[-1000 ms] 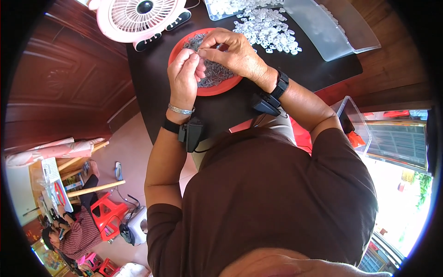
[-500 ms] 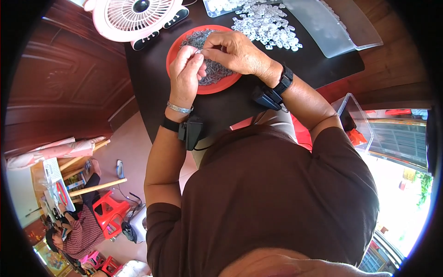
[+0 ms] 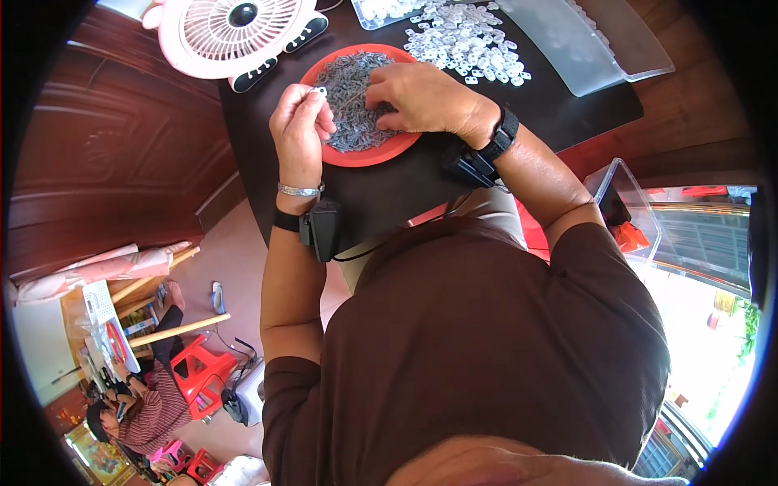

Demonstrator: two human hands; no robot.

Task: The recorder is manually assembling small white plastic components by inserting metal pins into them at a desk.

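My left hand is closed in a pinch above the left rim of a red round basin. Between its thumb and index finger is a small white plastic piece with a hole. The basin holds a heap of small grey screw-like pieces. My right hand reaches over the right side of this heap, fingers bent and thumb apart from them. Nothing shows in its grasp, though some fingertips are hidden. Behind it, a pile of small white plastic pieces lies on the dark table.
A pink fan stands at the table's far left. A translucent bin lies at the far right, and a tray of white pieces sits at the back. Lower left, another person sits near a red stool.
My hands have moved apart. The left has shifted left with the white piece still pinched; the right has gone from the left hand's fingertips down to the grey heap.
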